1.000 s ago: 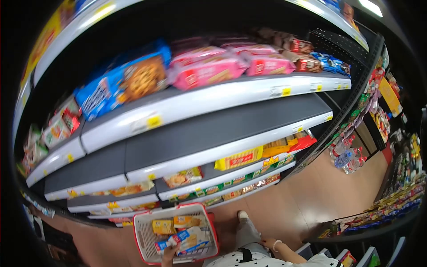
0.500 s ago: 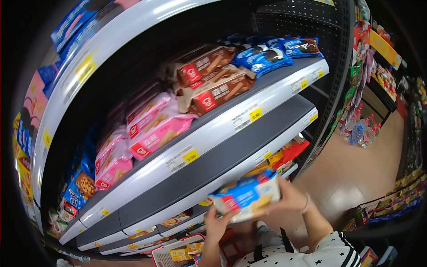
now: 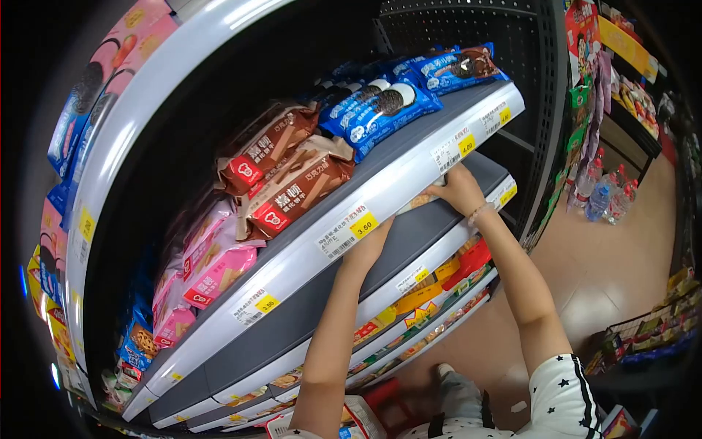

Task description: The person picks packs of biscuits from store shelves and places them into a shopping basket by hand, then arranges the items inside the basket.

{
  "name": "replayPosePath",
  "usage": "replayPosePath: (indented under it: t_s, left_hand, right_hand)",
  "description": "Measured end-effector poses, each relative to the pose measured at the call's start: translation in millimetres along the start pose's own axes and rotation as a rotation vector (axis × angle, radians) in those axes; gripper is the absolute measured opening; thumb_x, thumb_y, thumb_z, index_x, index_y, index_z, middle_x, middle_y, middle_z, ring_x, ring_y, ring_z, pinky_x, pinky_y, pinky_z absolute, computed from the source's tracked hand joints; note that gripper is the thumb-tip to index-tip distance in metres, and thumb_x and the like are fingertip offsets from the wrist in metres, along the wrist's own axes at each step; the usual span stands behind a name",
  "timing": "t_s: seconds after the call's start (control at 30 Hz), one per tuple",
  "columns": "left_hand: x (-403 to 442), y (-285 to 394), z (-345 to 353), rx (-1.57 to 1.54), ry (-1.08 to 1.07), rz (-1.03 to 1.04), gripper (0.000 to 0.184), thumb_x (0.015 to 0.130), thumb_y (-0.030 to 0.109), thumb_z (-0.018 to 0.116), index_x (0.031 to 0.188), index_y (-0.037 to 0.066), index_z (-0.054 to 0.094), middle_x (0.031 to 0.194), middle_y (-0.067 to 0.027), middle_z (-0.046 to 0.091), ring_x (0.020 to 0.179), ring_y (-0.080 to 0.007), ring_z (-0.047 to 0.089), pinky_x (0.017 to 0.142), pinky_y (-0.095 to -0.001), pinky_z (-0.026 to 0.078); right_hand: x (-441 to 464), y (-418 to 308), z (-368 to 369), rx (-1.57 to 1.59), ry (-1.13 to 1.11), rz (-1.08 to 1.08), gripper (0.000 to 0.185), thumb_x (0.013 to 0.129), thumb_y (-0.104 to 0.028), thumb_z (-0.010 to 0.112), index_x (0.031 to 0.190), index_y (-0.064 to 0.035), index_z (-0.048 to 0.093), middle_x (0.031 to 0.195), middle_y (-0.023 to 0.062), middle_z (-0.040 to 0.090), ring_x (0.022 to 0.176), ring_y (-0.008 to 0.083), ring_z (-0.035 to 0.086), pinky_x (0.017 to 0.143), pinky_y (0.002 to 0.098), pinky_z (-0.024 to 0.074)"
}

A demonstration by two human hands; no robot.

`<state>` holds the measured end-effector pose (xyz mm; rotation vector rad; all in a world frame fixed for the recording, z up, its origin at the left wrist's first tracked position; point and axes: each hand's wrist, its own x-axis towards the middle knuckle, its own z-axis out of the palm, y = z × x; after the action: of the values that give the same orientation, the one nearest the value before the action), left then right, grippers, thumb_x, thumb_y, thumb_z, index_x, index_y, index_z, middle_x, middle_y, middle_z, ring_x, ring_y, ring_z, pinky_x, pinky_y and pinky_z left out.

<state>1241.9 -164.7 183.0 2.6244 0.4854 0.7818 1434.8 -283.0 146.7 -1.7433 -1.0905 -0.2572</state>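
Both arms reach under the lip of the shelf that bears the price labels. A small part of a pale package point(image 3: 417, 201) shows between the hands on the grey shelf below. My right hand point(image 3: 462, 192), with a bracelet at the wrist, is closed on the package's right end, its fingertips partly under the shelf edge. My left hand point(image 3: 368, 245) is at the package's left side, its fingers hidden behind the label strip. On the shelf above lie brown wafer packs point(image 3: 300, 189), blue cookie packs point(image 3: 387, 110) and pink wafer packs point(image 3: 219, 271).
Below are shelves with yellow and red packs point(image 3: 417, 298). Part of a basket point(image 3: 276, 426) shows at the bottom. Bottles point(image 3: 599, 196) stand on the floor at the right, near a wire rack of snacks point(image 3: 629, 333). A perforated panel edge point(image 3: 552, 139) borders the shelves.
The blue and white package, held between both hands in front of the shelves, has moved onto the lower grey shelf. The view has come closer to the brown and blue packs, and the basket shows less.
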Motion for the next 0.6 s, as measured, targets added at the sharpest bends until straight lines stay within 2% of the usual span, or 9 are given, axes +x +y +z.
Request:
replayPosePath:
  t_s: [0.13, 0.2, 0.3, 0.33, 0.4, 0.47, 0.53, 0.57, 0.6]
  left_hand:
    - [-8.9, 17.8, -17.4, 0.055, -0.188, -0.197, 0.067, 0.083, 0.044, 0.055, 0.121, -0.009, 0.041, 0.12, -0.029, 0.047, 0.114, -0.0391, 0.044, 0.096, -0.0377, 0.035]
    - [-28.5, 24.0, -29.8, 0.133, -0.141, -0.239, 0.064, 0.083, 0.042, 0.055, 0.12, -0.009, 0.042, 0.119, -0.0296, 0.046, 0.114, -0.0417, 0.042, 0.096, -0.0407, 0.033]
    - [-91.9, 25.8, -49.2, 0.169, 0.175, 0.026, 0.052, 0.08, 0.03, 0.063, 0.118, -0.002, 0.047, 0.114, -0.0262, 0.051, 0.11, -0.0387, 0.047, 0.094, -0.0445, 0.034]
    - [-123.4, 25.5, -55.5, 0.201, 0.331, 0.179, 0.05, 0.078, 0.026, 0.066, 0.117, 0.001, 0.049, 0.113, -0.0234, 0.052, 0.109, -0.0353, 0.049, 0.093, -0.0442, 0.035]
    - [-224.9, -8.1, -36.8, 0.165, 0.358, 0.323, 0.024, 0.082, 0.018, 0.059, 0.104, 0.008, 0.056, 0.11, -0.0139, 0.054, 0.104, -0.0265, 0.053, 0.089, -0.0461, 0.039]
    - [-317.5, -20.6, -37.6, 0.43, 0.237, 0.584, 0.023, 0.079, 0.014, 0.059, 0.102, 0.011, 0.056, 0.118, -0.0111, 0.051, 0.113, -0.0234, 0.047, 0.092, -0.0435, 0.038]
    - [-414.6, -27.1, -37.3, 0.29, -0.16, 0.254, 0.024, 0.076, 0.011, 0.059, 0.1, 0.011, 0.057, 0.117, -0.0094, 0.051, 0.111, -0.0235, 0.047, 0.091, -0.0413, 0.039]
    - [-458.6, -30.1, -40.0, 0.303, -0.156, 0.18, 0.024, 0.076, 0.011, 0.059, 0.1, 0.011, 0.057, 0.117, -0.0094, 0.051, 0.111, -0.0235, 0.047, 0.091, -0.0413, 0.039]
    - [-502.0, -35.0, -46.1, 0.249, -0.224, -0.066, 0.025, 0.074, 0.01, 0.058, 0.1, 0.009, 0.057, 0.115, -0.0109, 0.052, 0.107, -0.0257, 0.048, 0.088, -0.0417, 0.04]
  right_hand:
    - [0.0, -3.5, -0.5, -0.056, -0.029, 0.084, 0.076, 0.058, -0.05, 0.076, 0.109, 0.0015, 0.052, 0.089, 0.0208, 0.059, 0.087, 0.0354, 0.056, 0.08, 0.0401, 0.0432]
    - [0.7, -0.4, 0.0, -0.031, -0.056, 0.091, 0.078, 0.056, -0.05, 0.077, 0.109, 0.0018, 0.051, 0.09, 0.0207, 0.059, 0.087, 0.0349, 0.056, 0.08, 0.0385, 0.0434]
    - [4.4, -4.6, -5.0, -0.16, -0.093, 0.024, 0.083, 0.054, -0.052, 0.077, 0.112, 0.0011, 0.049, 0.097, 0.0198, 0.059, 0.093, 0.0357, 0.054, 0.086, 0.0429, 0.0392]
    - [4.2, 9.6, -0.6, -0.217, -0.019, -0.048, 0.086, 0.054, -0.052, 0.077, 0.115, 0.0009, 0.046, 0.108, 0.0212, 0.054, 0.1, 0.0371, 0.05, 0.09, 0.0444, 0.0357]
    - [2.0, 21.4, -0.6, -0.39, 0.291, -0.273, 0.079, 0.062, -0.041, 0.076, 0.117, 0.004, 0.043, 0.116, 0.0235, 0.046, 0.11, 0.0386, 0.042, 0.094, 0.0427, 0.0324]
    - [-16.0, -8.8, 1.8, -0.234, 0.682, -0.254, 0.067, 0.074, -0.03, 0.07, 0.124, 0.0043, 0.04, 0.123, 0.0194, 0.046, 0.116, 0.0333, 0.04, 0.099, 0.0393, 0.0289]
    - [-58.6, -53.2, -2.7, -0.167, 0.653, -0.195, 0.052, 0.081, -0.016, 0.063, 0.122, 0.0068, 0.042, 0.121, 0.0176, 0.048, 0.114, 0.028, 0.043, 0.1, 0.0377, 0.0283]
    - [-88.8, -57.8, 8.9, 0.152, 0.65, -0.074, 0.044, 0.083, -0.014, 0.06, 0.119, 0.0067, 0.045, 0.118, 0.0169, 0.049, 0.112, 0.0271, 0.045, 0.101, 0.0369, 0.0285]
    - [-126.8, -75.3, 29.5, 0.077, 0.771, 0.0, 0.039, 0.085, -0.014, 0.056, 0.114, 0.0112, 0.048, 0.112, 0.0196, 0.054, 0.107, 0.0265, 0.05, 0.098, 0.0372, 0.0335]
